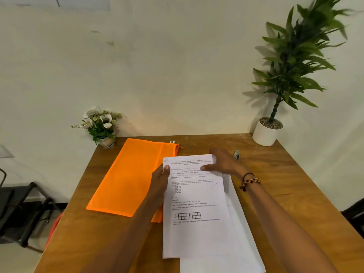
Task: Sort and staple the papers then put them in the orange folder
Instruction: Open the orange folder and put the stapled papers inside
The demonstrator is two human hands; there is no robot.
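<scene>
Wooden brown tabletop [275,184] against a pale wall — holding a flat orange zip folder [128,174] at left, a white printed paper sheet [195,203] beside it atop more white sheets [242,233], and a silver stapler [237,154] just beyond. Left hand [160,179] pinches the printed sheet's left edge; right hand [222,162] grips its top right corner. Far corners: small white flower pot [102,125], tall green plant in a white pot [275,119].
</scene>
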